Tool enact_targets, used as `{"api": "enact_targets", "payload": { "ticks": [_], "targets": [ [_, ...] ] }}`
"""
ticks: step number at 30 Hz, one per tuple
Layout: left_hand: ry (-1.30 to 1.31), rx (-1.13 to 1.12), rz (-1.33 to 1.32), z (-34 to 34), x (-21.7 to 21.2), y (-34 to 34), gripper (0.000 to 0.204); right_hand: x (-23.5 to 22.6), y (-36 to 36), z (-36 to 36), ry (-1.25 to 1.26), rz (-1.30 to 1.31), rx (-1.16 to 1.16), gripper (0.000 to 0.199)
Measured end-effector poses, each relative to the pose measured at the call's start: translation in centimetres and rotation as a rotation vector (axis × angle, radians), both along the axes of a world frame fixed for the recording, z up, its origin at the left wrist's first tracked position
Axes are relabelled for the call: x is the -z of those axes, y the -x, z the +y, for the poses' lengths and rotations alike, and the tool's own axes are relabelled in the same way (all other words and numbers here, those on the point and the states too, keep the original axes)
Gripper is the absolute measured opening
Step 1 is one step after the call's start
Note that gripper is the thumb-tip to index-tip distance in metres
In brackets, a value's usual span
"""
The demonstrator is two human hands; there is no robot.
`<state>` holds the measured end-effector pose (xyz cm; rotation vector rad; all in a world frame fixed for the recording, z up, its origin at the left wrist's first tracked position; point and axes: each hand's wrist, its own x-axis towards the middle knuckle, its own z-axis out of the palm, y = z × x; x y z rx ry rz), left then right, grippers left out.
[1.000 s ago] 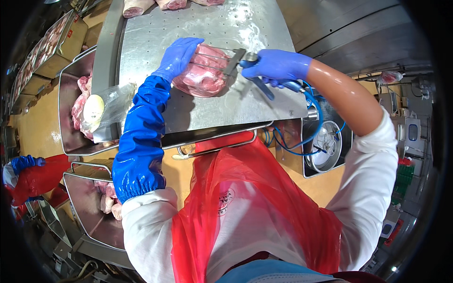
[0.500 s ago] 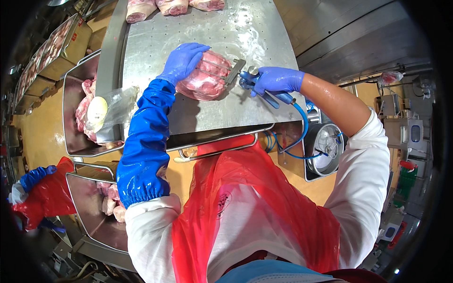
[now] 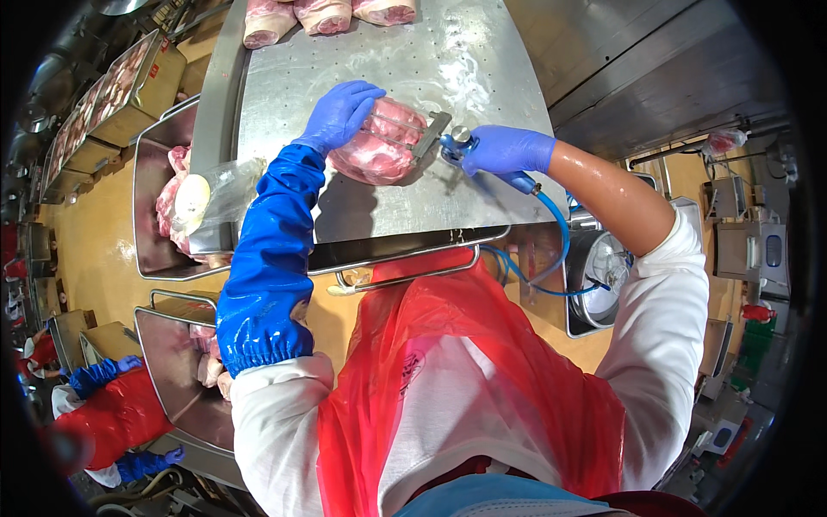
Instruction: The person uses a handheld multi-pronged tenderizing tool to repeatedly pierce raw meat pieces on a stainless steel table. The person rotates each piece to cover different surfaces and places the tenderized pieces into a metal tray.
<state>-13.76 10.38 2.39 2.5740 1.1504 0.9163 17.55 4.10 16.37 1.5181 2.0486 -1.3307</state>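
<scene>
A boned chunk of raw pink meat [image 3: 386, 159] lies on the perforated steel table [image 3: 448, 202]. My left hand [image 3: 338, 115], in a purple glove and blue sleeve, holds its left side with fingers curved over the top. In my right hand [image 3: 512, 149], gloved in purple, is a blue brine injector gun [image 3: 452, 148], fingers wrapped round its grip. Thin needles run from its grey needle head [image 3: 432, 136] leftward along the meat; their tips are hidden. A blue hose [image 3: 564, 233] trails from the handle's lower end.
Several skin-on meat cuts [image 3: 323, 15] lie at the far table edge. Steel tubs with meat stand at left, an upper tub [image 3: 148, 233] and a lower tub [image 3: 159, 345]. A round steel pot [image 3: 597, 276] is at right. Another person [image 3: 121, 414] in a red apron is at lower left.
The injector's lever, standing apart from the grip before, is now squeezed in under my right fingers. My left hand stays on the meat. The whole view has shifted slightly.
</scene>
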Motion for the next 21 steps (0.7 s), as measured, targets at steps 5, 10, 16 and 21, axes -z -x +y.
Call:
{"api": "enact_targets", "payload": {
  "ticks": [5,10,16,21],
  "targets": [
    [0.037,0.032,0.070,0.5,-0.5,-0.2,0.038,2.2,-1.6,-1.2,0.095,0.224,0.145,0.018],
    [0.091,-0.021,0.073,-0.3,-0.4,0.0,0.038,-2.2,-5.8,-6.2,0.089,0.062,0.197,0.026],
    [-0.013,-0.018,0.122,-0.9,-0.4,-0.9,0.038,-5.2,-6.9,-7.5,0.079,0.039,0.269,0.019],
    [-0.024,-0.014,0.081,-0.8,-0.5,-0.9,0.037,-3.2,-5.6,-5.6,-0.004,-0.028,0.146,0.021]
  ]
}}
